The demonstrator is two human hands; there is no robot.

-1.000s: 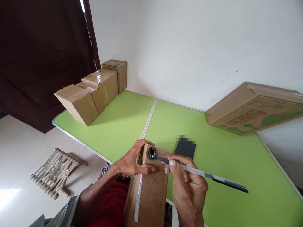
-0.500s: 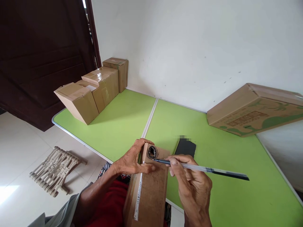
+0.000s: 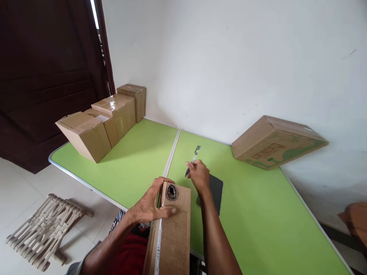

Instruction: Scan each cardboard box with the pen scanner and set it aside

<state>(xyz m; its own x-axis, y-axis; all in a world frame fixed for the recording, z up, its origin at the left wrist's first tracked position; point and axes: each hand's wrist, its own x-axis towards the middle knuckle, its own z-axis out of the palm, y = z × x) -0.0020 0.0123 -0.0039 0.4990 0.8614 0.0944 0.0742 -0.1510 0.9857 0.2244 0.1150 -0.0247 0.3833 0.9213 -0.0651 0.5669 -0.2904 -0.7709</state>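
My left hand (image 3: pixel 151 206) grips the upper end of a narrow cardboard box (image 3: pixel 176 233), its thumb on the face and fingers along the left edge. Near that end, a round hole (image 3: pixel 172 192) with a dark, scribbled ring pierces the cardboard. A clear-barrelled pen (image 3: pixel 195 156) is pinched in my right hand (image 3: pixel 199 175), over the table just past the box's upper right corner. Its dark tip points down and left, apart from the box. Partly behind my right forearm lies a flat black object (image 3: pixel 216 193).
Several taped cardboard boxes (image 3: pixel 122 114) line the left rear of the green folding table (image 3: pixel 137 160). A printed carton (image 3: pixel 278 143) leans by the wall at right. On the floor at left stands a woven stool (image 3: pixel 48 229), with a dark door (image 3: pixel 51 76) behind.
My right hand has carried the pen away from the hole's edge, forward and left over the table. My left hand keeps its hold on the box. The whole view has shifted.
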